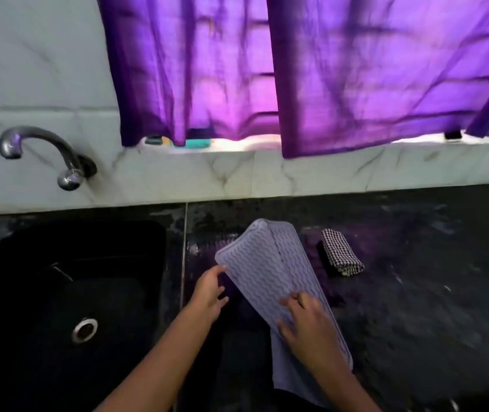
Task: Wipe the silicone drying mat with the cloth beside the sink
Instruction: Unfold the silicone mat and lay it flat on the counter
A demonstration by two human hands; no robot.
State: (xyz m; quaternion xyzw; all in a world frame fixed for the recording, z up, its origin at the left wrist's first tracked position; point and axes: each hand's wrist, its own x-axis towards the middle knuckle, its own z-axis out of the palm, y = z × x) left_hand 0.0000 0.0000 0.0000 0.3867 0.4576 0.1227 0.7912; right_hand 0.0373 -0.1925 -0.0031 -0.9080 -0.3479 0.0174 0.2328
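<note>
A pale lilac silicone drying mat point(270, 263) with a wavy ribbed pattern lies folded lengthwise on the dark counter, right of the sink. My left hand point(209, 292) touches the mat's left edge with its fingertips. My right hand point(307, 324) rests on the mat's near part, its fingers curled on the upper flap. A folded black-and-white checked cloth point(341, 251) lies on the counter to the right of the mat, apart from both hands.
A black sink point(59, 292) with a round metal drain sits at the left, under a chrome tap point(44, 153) on the tiled wall. Purple curtains point(297, 69) hang over the window sill behind. The dark counter point(430, 292) stretches to the right.
</note>
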